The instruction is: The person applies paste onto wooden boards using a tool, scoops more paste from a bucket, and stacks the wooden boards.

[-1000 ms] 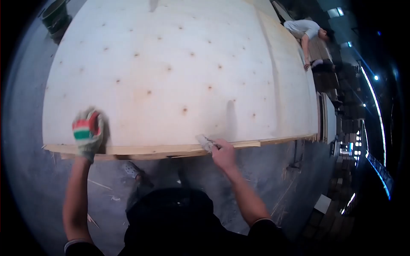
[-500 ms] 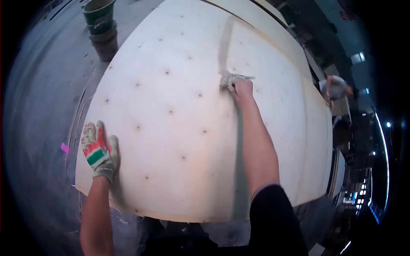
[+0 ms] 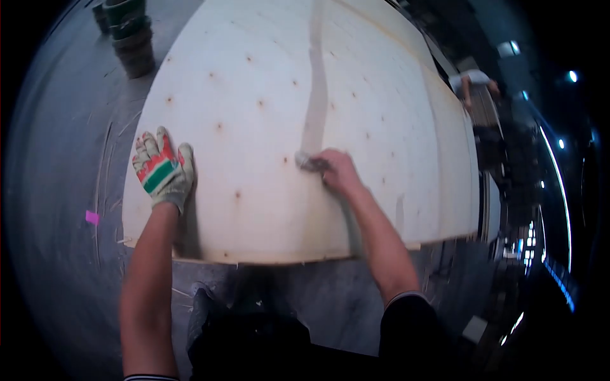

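Observation:
A large pale plywood sheet (image 3: 267, 222) dotted with small brown knots fills the middle of the view. My left hand (image 3: 164, 170), in a cream work glove with red and green patches, rests flat near the sheet's left edge, fingers spread. My bare right hand (image 3: 341, 171) is closed around a grey, caked tool (image 3: 309, 162), whose exact kind is hard to make out. The tool touches the sheet at the lower end of a damp-looking grey strip (image 3: 316, 95) that runs up to the far side.
Stacked dirty buckets (image 3: 133, 47) stand on the grey floor (image 3: 63, 159) at the upper left. A pink scrap (image 3: 92, 218) lies on the floor left of the sheet. Beyond the right edge a person (image 3: 473, 82) in a light top leans over a stack of boards.
My right hand has drawn the tool down the sheet towards me, and the grey strip has grown longer behind it. The view has shifted; my left hand stays flat on the sheet.

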{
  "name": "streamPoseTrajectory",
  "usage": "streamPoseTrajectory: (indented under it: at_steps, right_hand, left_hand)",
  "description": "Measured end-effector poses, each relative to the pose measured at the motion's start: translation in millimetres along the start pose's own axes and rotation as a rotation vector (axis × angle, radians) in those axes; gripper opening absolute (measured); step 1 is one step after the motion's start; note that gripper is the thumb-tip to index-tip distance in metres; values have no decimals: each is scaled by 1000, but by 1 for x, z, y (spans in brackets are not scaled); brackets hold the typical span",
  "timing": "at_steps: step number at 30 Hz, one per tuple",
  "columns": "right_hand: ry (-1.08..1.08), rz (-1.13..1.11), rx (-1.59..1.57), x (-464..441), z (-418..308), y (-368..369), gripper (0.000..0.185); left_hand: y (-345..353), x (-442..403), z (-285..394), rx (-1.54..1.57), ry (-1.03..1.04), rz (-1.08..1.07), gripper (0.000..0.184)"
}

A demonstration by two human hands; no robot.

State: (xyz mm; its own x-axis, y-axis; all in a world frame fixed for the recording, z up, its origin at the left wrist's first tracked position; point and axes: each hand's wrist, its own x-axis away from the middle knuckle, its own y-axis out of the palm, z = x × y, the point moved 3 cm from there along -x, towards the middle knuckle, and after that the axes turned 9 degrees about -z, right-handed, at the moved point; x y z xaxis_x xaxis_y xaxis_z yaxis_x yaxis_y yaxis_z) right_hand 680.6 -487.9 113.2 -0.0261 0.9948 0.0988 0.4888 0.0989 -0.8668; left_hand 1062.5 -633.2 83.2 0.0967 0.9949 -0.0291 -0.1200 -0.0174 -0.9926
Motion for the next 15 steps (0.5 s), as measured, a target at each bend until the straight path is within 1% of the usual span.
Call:
streamPoseTrajectory:
  at_steps: [1, 3, 4, 5, 6, 8, 9, 10, 11, 13, 14, 15]
  right_hand:
    - [-43, 62, 71, 50, -16, 25, 43]
    - [8, 141, 90, 140, -71, 62, 45]
    - [32, 215, 107, 171, -94, 88, 43]
    - [160, 253, 169, 186, -131, 106, 41]
    - [201, 375, 136, 184, -150, 128, 34]
    - [196, 347, 95, 154, -200, 137, 33]
    - [189, 367, 94, 147, -204, 129, 33]
    - [306, 349, -6, 137, -201, 126, 30]
    - [418, 326, -109, 123, -198, 126, 28]
    - [505, 435, -298, 115, -193, 85, 27]
    - [494, 437, -625, 110, -183, 79, 27]
    - [492, 453, -956, 100, -174, 78, 27]
  left_hand:
    - [3, 4, -6, 0, 44, 24, 71]
    - [8, 9, -24, 26, 140, 76, 70]
    - [5, 10, -33, 35, 151, 80, 70]
    - [1, 11, -41, 47, 234, 2, 70]
    - [-2, 10, -44, 51, 322, -81, 70]
    - [-1, 13, -64, 46, 372, -46, 68]
    - [-6, 14, -70, 91, 430, -88, 66]
    - [-12, 12, -78, 133, 486, -129, 64]
    - [-18, 7, -95, 102, 534, -153, 60]
    - [-27, 13, -126, 120, 533, -165, 60]
    - [-22, 20, -146, 141, 541, -189, 59]
    - [-15, 20, -159, 226, 598, -166, 57]
